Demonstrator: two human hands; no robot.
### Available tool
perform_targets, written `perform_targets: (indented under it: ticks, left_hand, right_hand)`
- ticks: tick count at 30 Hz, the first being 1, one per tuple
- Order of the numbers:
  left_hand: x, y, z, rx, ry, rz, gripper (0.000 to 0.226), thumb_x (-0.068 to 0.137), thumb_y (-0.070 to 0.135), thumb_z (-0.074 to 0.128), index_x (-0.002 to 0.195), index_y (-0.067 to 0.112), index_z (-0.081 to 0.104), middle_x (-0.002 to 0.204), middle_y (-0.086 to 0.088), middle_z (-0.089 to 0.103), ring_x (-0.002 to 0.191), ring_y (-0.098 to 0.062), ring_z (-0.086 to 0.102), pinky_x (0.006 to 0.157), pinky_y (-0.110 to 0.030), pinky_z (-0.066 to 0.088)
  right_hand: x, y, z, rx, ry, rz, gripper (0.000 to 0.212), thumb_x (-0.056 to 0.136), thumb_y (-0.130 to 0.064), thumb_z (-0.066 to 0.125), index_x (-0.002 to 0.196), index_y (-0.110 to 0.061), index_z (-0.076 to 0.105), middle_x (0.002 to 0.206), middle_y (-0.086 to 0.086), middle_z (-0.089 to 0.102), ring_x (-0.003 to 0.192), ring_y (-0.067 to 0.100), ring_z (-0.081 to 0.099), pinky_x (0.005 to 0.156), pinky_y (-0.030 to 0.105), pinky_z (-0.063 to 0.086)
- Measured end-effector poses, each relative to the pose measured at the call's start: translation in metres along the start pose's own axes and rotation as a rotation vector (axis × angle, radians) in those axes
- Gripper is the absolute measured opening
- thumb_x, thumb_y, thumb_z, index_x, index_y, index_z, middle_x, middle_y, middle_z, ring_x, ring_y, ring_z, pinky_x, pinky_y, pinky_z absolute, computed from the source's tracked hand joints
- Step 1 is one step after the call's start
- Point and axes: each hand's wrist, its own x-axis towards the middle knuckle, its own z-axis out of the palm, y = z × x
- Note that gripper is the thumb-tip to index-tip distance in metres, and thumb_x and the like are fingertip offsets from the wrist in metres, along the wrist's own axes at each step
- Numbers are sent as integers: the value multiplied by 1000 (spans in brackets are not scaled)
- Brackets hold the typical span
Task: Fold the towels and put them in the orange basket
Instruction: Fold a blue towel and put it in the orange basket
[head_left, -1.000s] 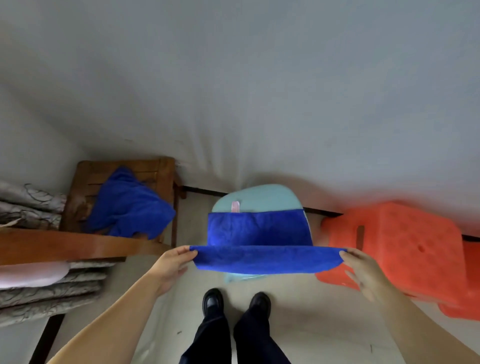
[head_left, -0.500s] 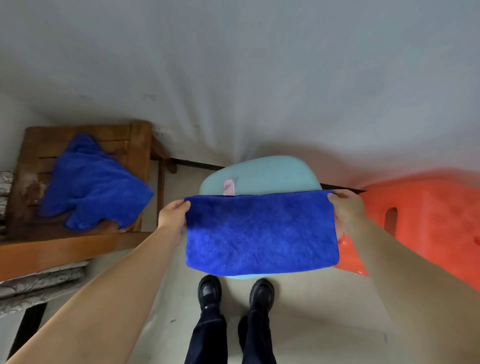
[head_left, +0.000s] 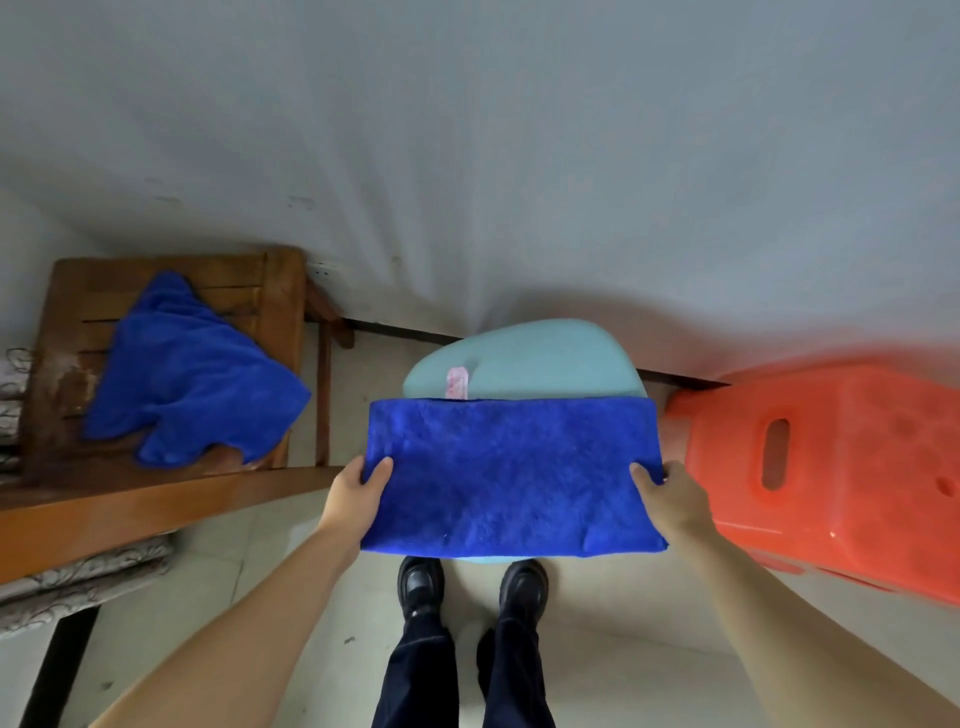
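A blue towel (head_left: 511, 475), folded into a long rectangle, lies flat on a pale turquoise seat (head_left: 524, 358) in front of me. My left hand (head_left: 358, 491) grips its left short edge, thumb on top. On the opposite short edge my right hand (head_left: 670, 491) holds the towel the same way. A second blue towel (head_left: 192, 374) lies crumpled on a wooden chair (head_left: 280, 291) at the left. The orange basket (head_left: 852, 467) stands at the right, beside the seat; only its side wall with a handle slot shows.
A white wall rises straight ahead. A wooden rail (head_left: 130, 514) runs across the lower left, with patterned grey fabric (head_left: 78, 577) beneath it. My two black shoes (head_left: 470, 582) stand on the pale floor just under the seat's near edge.
One second ago I held the towel's near edge up; I carried it to the far edge, folding the towel in half. My hands have since slid back to the middle of the short edges.
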Motion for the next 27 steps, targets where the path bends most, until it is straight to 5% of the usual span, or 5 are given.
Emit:
perform_targets:
  ticks: [4,9,17,21,27]
  left_hand:
    - [-4,30,-24,86,93,146,19,97,26,48,102,11,59,91,-3,65,97,-32,63,69,-28,49]
    - [-27,82,-18,439,263,400,38,98,27,43,134,14,45,118,-9,61,109,-32,57,88,-32,43]
    - [-64,82,140,992,-93,444,55,100,20,34,149,21,11,104,-11,60,88,-30,62,59,-34,42]
    - [-64,64,181,1101,-204,419,61,99,16,34,151,21,3,114,-11,58,95,-30,62,60,-32,40]
    - [-55,54,164,925,-512,526,62,97,35,40,151,28,11,123,-5,56,106,-27,57,82,-40,49]
  right_hand:
    - [-13,-18,15,-4,-99,-126,16,97,-24,47,93,-8,47,86,5,54,73,22,49,56,27,34]
    - [-15,-32,47,13,-159,-171,14,98,-21,45,85,-14,44,73,-4,48,75,23,50,55,27,33]
    - [-5,-27,48,371,-298,71,26,100,-28,39,110,-10,54,104,12,63,93,31,63,85,46,53]
    - [5,-26,41,642,-419,339,37,100,-45,34,84,-18,54,55,-1,62,41,8,58,38,15,43]
    - [10,-27,43,665,-491,197,56,87,-63,42,93,-12,65,90,0,67,87,19,62,88,37,50]
